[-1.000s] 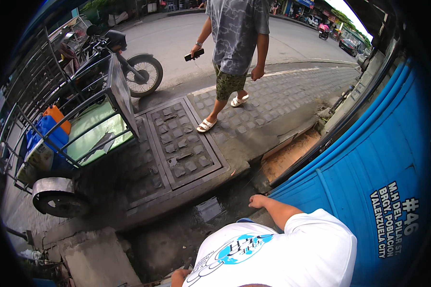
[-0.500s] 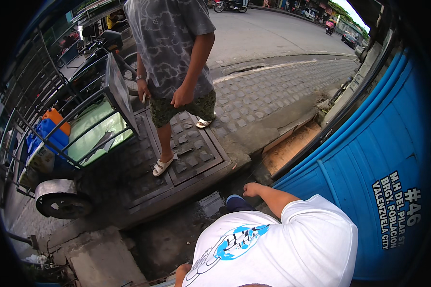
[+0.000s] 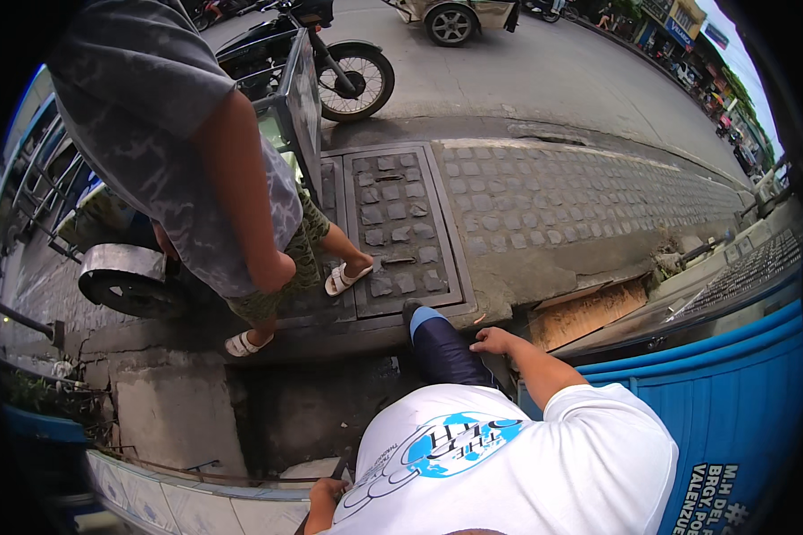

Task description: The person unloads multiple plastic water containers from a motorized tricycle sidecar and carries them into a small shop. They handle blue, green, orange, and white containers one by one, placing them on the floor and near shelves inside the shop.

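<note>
Head view. The landmark is the stone-studded access cover (image 3: pixel 401 214), set in a metal frame in the pavement. Below the cover and slightly to its right, the wearer's right hand (image 3: pixel 492 341) lies beside the dark trouser leg (image 3: pixel 453 358); its fingers appear loosely curled, though contact with the fabric cannot be determined. The trouser leg extends toward the cover's lower edge. Well below the cover and to its left, the left hand (image 3: pixel 328 490) lies beside the white printed T-shirt (image 3: pixel 517 455), near the tiled ledge (image 3: pixel 207 508); whether its fingers are apart or together cannot be told. At the cover's left edge stands another person (image 3: pixel 178 143) in white two-strap sandals (image 3: pixel 343 278). A motorcycle's front wheel (image 3: pixel 382 85) is above the cover; a blue ribbed panel (image 3: pixel 732 392) lies below and to its right.
</note>
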Available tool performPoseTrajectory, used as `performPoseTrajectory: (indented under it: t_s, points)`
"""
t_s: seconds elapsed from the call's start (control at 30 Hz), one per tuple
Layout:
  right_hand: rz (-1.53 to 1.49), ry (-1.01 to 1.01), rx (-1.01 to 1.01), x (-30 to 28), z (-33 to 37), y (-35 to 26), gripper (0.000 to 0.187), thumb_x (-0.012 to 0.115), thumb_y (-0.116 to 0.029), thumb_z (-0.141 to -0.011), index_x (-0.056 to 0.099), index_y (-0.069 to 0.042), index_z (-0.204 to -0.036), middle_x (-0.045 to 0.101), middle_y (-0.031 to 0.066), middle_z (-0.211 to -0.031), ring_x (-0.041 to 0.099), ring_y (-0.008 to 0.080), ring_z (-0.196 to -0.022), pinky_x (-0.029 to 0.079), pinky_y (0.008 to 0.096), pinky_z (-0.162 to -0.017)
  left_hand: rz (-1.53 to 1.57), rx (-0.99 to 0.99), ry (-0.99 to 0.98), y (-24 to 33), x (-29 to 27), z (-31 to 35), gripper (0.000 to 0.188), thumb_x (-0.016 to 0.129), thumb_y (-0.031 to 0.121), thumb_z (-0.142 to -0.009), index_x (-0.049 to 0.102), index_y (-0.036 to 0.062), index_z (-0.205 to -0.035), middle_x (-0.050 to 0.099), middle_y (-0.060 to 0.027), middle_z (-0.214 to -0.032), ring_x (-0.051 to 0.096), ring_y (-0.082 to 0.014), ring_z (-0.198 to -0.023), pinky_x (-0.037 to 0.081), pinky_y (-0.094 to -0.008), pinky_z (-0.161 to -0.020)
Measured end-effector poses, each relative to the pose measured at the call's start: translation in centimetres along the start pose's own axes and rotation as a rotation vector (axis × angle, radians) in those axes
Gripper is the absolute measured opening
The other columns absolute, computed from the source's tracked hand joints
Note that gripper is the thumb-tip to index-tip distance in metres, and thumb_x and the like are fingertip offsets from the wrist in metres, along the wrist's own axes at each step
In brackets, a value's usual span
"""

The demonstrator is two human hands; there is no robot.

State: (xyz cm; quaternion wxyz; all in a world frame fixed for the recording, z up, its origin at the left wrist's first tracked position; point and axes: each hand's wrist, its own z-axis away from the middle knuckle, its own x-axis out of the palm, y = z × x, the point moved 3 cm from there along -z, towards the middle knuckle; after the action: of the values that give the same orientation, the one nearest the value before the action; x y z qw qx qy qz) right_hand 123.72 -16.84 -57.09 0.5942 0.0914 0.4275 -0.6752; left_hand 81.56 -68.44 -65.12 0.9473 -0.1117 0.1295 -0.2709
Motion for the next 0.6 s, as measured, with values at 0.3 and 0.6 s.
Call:
performPoseTrajectory:
  t_s: [0.3, 0.6]
  points:
    - [-0.262, 0.385, -0.774, -27.0, -20.8, -34.6, 0.042, 0.067, -0.025, -0.085, 0.059, -0.005, -0.121, 0.063, 0.0121, -0.115, 0.059, 0.0261, -0.106, 0.046, 0.0347, -0.091, 0.390, 0.141, 0.106, 5.5, -6.6, 3.2, 0.069, 0.066, 0.060, -0.071, 0.069, 0.0015, -0.107, 0.067, -0.0208, -0.106, 0.064, -0.0316, -0.101, 0.049, -0.0391, -0.085]
    - [0.328, 0.669, -1.291, -37.6, -27.3, -68.3, 0.048, 0.066, -0.033, -0.083, 0.057, -0.011, -0.123, 0.050, 0.0186, -0.133, 0.043, 0.0355, -0.127, 0.029, 0.0485, -0.107, 1.146, 0.581, 0.391, 24.0, -32.9, 24.2, 0.064, 0.070, 0.045, -0.080, 0.058, 0.0007, -0.124, 0.064, -0.0171, -0.115, 0.060, -0.0242, -0.109, 0.046, -0.0317, -0.095]
